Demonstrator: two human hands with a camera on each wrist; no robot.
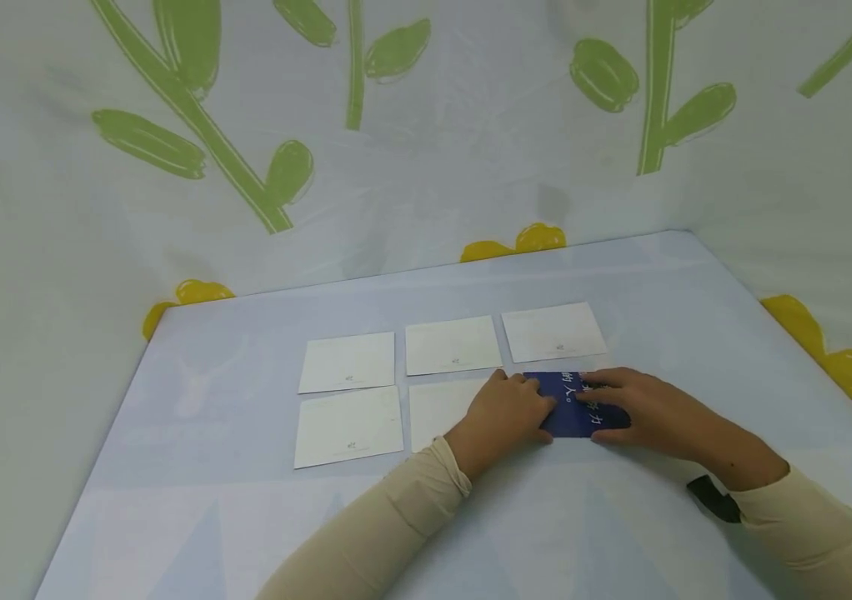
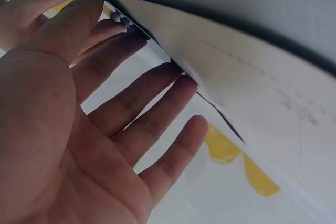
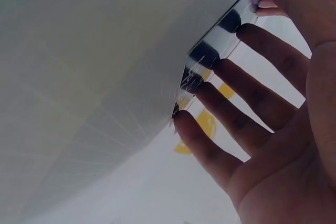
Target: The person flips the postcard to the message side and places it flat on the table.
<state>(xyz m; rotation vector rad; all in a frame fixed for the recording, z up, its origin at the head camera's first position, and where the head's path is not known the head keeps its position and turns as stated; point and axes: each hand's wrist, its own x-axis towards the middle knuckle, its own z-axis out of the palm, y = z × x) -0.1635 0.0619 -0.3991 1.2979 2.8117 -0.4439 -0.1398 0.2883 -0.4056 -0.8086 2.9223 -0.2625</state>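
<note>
A dark blue card (image 1: pixel 570 423) with white characters lies flat on the table between the two hands. My left hand (image 1: pixel 503 410) touches its left side, fingers extended, and partly covers a white card (image 1: pixel 433 408) beside it. From the right, my right hand (image 1: pixel 662 417) rests spread fingertips on the blue card, its thumb at the near right corner. In the left wrist view, the straight fingers (image 2: pixel 142 121) reach the table-level edge of a white card (image 2: pixel 252 72). The right wrist view shows fingertips along the glossy blue card (image 3: pixel 202 59).
More white cards, each with a small printed mark, lie in rows: one at far left (image 1: pixel 348 363), one at near left (image 1: pixel 348 427), one behind centre (image 1: pixel 453 345) and one at back right (image 1: pixel 553 332). A leaf-patterned cloth wall (image 1: pixel 456 167) rises behind the pale table (image 1: pixel 193 392).
</note>
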